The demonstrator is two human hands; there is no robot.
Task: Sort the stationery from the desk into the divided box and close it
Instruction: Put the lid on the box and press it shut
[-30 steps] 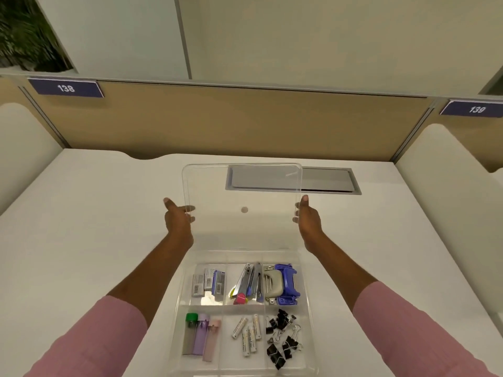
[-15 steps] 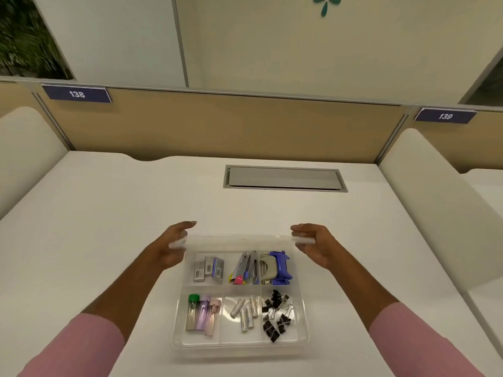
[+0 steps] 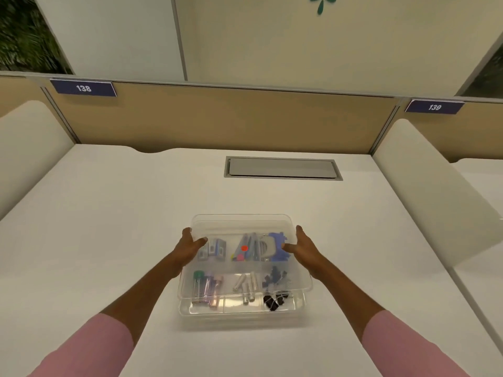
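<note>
The clear plastic lid [image 3: 241,223] hangs over the clear divided plastic box [image 3: 239,312] at lower centre of the frame, but it is offset toward the top of the frame. Its near edge crosses the lower row of compartments and leaves the box's lowest strip uncovered, where black binder clips [image 3: 273,302] show at lower right.

The left hand [image 3: 190,246] pinches the lid's left edge, thumb on top and fingers down the side. The right hand [image 3: 302,247] does the same on the right edge. Both hold level with each other, neither nearer.

The lid's long axis runs left to right, parallel to the box on the white surface [image 3: 109,227]. The sorting looks done. Its seat lies down-frame of where the hands hold it, so the closing move likely needs a draw toward the bottom of the frame, then a press.
</note>
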